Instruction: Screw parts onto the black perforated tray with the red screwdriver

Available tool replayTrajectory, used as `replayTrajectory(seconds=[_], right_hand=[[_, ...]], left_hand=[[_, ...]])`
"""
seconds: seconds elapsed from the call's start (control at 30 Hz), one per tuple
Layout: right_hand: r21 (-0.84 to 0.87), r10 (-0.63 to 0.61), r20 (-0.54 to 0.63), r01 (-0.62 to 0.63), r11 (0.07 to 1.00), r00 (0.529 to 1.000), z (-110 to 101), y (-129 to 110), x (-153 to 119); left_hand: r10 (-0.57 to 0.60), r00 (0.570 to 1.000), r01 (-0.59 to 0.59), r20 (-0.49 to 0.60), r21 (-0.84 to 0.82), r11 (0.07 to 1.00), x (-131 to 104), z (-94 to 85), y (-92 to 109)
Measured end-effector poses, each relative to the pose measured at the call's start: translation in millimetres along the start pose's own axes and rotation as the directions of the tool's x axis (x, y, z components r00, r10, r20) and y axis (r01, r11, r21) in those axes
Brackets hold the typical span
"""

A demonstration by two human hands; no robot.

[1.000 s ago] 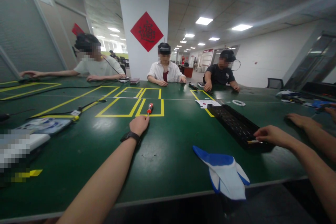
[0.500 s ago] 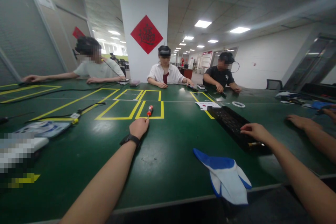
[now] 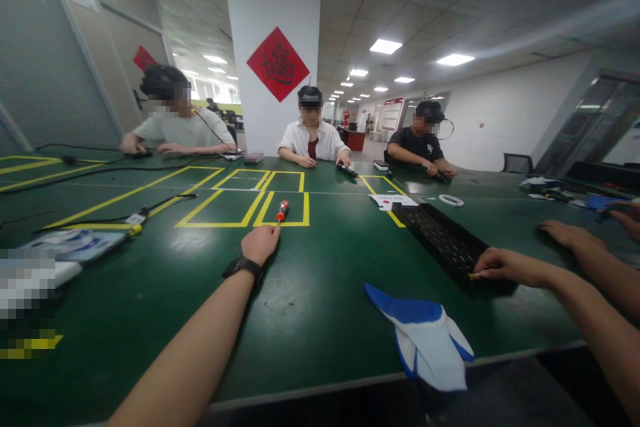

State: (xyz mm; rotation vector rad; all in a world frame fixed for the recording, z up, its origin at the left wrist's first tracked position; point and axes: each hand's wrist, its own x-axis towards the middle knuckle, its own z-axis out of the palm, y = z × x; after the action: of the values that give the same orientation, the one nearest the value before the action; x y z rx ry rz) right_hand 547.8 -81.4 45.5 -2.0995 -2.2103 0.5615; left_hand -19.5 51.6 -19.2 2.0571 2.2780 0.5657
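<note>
My left hand (image 3: 261,244), with a dark band at its wrist, is closed round the shaft end of a screwdriver with a red and clear handle (image 3: 283,211). The handle points away from me over a yellow tape outline. On the right, my right hand (image 3: 495,264) reaches into the near end of a long black tray (image 3: 440,235). Its fingers are pinched at a small yellowish piece (image 3: 475,276) there. A blue and white glove (image 3: 431,340) lies between my arms near the table's front edge.
A white sheet (image 3: 393,201) touches the tray's far end, with a white ring (image 3: 451,200) beside it. At the left lie a bagged item (image 3: 83,243) and cables. Three people sit across the green table (image 3: 310,280); another person's hands (image 3: 570,235) are at the right.
My right hand has moved nearer and slightly right, down to the yellowish piece at the tray's near end. My left hand still grips the screwdriver. The view has shifted slightly.
</note>
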Motion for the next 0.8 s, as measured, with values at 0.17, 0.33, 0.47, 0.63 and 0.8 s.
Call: replayTrajectory(seconds=[0.17, 0.33, 0.47, 0.63, 0.8], right_hand=[[0.099, 0.006, 0.076, -0.013, 0.995, 0.997, -5, -5, -1], [0.176, 0.038, -0.067, -0.026, 0.984, 0.997, -9, 0, 8], [0.089, 0.109, -0.32, -0.085, 0.992, 0.941, -1, 6, 41], [-0.034, 0.118, -0.425, -0.146, 0.989, 0.897, 13, 3, 83], [-0.057, 0.063, -0.416, -0.095, 0.994, 0.907, 13, 2, 91]], left_hand=[[-0.011, 1.0, 0.011, 0.009, 0.004, 1.0, 1, 0.7, 0], [-0.012, 1.0, 0.012, 0.019, -0.002, 1.0, 1, 0.8, -1], [0.003, 1.0, -0.002, 0.008, -0.021, 1.0, 1, 1.4, -2], [0.002, 1.0, -0.002, -0.006, -0.032, 0.999, 1, 1.3, -1], [-0.014, 1.0, 0.014, -0.003, -0.044, 0.999, 3, 1.8, -1]])
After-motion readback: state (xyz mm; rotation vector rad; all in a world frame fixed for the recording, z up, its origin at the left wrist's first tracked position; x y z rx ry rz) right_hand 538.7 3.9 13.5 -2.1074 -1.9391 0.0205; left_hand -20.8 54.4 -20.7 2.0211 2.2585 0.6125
